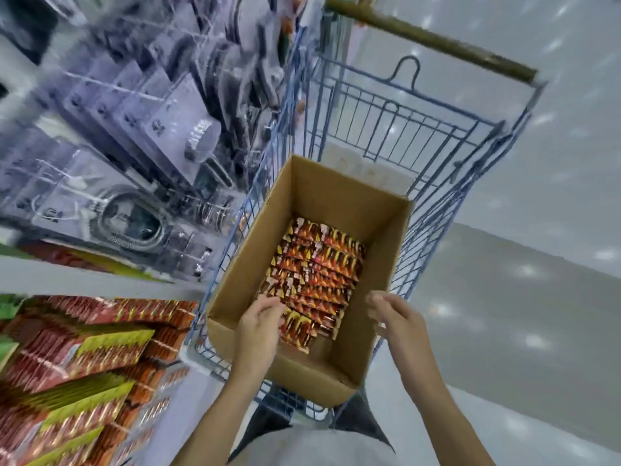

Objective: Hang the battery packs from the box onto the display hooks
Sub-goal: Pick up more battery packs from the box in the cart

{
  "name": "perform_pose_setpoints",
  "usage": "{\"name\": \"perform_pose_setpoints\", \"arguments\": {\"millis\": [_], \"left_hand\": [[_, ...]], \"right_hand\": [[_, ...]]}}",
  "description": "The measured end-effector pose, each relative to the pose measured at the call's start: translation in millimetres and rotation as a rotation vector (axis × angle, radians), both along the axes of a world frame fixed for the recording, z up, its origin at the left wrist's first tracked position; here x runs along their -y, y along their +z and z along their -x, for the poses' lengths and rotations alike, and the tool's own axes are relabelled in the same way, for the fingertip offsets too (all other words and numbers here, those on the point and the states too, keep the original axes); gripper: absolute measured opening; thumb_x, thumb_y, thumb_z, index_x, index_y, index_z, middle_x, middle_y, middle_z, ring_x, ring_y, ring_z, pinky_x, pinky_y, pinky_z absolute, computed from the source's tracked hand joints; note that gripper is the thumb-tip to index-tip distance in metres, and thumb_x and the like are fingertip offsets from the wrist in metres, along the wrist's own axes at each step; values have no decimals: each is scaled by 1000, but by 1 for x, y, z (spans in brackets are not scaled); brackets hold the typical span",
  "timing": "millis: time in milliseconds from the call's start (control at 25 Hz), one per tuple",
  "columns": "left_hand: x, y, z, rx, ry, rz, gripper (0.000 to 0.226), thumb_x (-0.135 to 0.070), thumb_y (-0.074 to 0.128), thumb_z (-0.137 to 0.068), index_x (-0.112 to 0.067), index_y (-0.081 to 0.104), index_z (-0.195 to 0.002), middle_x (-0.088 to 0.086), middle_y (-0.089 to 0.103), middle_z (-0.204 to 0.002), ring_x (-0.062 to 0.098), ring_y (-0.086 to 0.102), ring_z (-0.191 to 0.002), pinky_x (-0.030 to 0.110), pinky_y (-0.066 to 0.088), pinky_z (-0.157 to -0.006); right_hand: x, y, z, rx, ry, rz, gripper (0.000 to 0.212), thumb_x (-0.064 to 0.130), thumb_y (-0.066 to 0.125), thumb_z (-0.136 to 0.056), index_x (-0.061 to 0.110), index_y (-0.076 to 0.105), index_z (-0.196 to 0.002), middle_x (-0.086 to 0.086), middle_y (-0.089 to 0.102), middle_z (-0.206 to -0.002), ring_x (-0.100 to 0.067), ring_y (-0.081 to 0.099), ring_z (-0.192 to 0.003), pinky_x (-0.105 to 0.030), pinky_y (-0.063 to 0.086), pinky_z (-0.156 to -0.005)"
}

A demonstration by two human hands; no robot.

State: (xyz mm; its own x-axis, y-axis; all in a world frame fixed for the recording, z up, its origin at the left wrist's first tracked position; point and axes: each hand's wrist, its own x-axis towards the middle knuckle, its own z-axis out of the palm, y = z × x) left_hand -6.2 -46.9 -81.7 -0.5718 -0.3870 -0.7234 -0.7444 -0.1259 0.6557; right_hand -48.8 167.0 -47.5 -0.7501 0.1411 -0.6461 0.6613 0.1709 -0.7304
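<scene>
Left grip (260, 326) lower centre, fingers curled at battery packs (316, 274) in box (383, 237); hold unclear. Right grip (393, 314) loose, empty, over right rim. Labels blurred.

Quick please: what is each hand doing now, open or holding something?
Left hand: fingers bent on the battery packs in the box; grip cannot be told.
Right hand: open, holding nothing.

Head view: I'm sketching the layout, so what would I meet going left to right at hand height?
displayed packs → left hand → boxed battery packs → right hand → floor
</scene>
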Motion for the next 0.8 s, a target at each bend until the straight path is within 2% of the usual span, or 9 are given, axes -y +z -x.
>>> {"name": "perform_pose_setpoints", "arguments": {"millis": [160,240,320,360,400,440,520,640,800], "left_hand": [[7,-53,39,192,-35,87,18,-32,60,-99,-24,68,-113,-4,71,-110,17,67,-105,48,55,-100],[5,-82,53,311,121,36,19,-29,57,-100,-16,68,-108,1,71,-110,22,67,-105,47,56,-97],[-7,-113,61,457,287,-80,24,-23,53,-104,-9,62,-122,9,68,-119,29,66,-109,42,55,-88],[-15,-132,61,533,290,-77,29,-20,51,-105,-7,59,-130,13,66,-125,32,65,-112,42,55,-89],[-23,-150,60,582,213,-39,34,-16,50,-105,-4,56,-137,15,64,-132,34,63,-118,42,54,-96],[-31,-160,60,601,43,57,37,-12,51,-105,-3,54,-140,16,61,-137,35,61,-124,42,51,-102],[-29,-180,67,583,-256,306,36,-6,55,-102,-4,54,-138,17,60,-139,34,58,-129,40,48,-106],[-7,-214,79,511,-427,405,37,-3,51,-101,-7,53,-139,16,58,-141,33,56,-131,43,48,-108],[-12,-253,68,499,-669,597,56,-2,54,-100,-7,36,-153,23,41,-154,38,39,-144,49,41,-114]], "right_hand": [[9,-35,36,69,134,-20,19,40,59,-102,30,71,-113,15,70,-112,-6,64,-110,-33,52,-101],[11,-49,47,104,172,-6,16,41,59,-102,33,71,-110,19,69,-108,-3,64,-107,-33,52,-101],[12,-61,54,133,200,-8,13,41,60,-101,36,71,-107,20,70,-105,-3,64,-107,-35,52,-103],[12,-66,57,149,227,-15,12,41,61,-100,37,71,-106,22,70,-105,-3,65,-108,-37,52,-105],[11,-67,59,154,242,-13,12,41,62,-100,38,72,-105,24,71,-104,-3,65,-108,-38,52,-105],[8,-64,60,150,247,-7,12,41,63,-100,38,73,-105,25,71,-103,-3,66,-108,-40,53,-105],[6,-66,62,160,280,-8,12,39,63,-100,37,74,-104,24,72,-103,-4,67,-106,-42,55,-103],[3,-64,64,131,272,6,14,33,61,-101,33,75,-105,17,73,-109,-6,67,-109,-40,57,-98],[6,-67,63,112,274,7,15,32,61,-99,32,75,-105,17,74,-109,-7,68,-110,-40,55,-100]]}}
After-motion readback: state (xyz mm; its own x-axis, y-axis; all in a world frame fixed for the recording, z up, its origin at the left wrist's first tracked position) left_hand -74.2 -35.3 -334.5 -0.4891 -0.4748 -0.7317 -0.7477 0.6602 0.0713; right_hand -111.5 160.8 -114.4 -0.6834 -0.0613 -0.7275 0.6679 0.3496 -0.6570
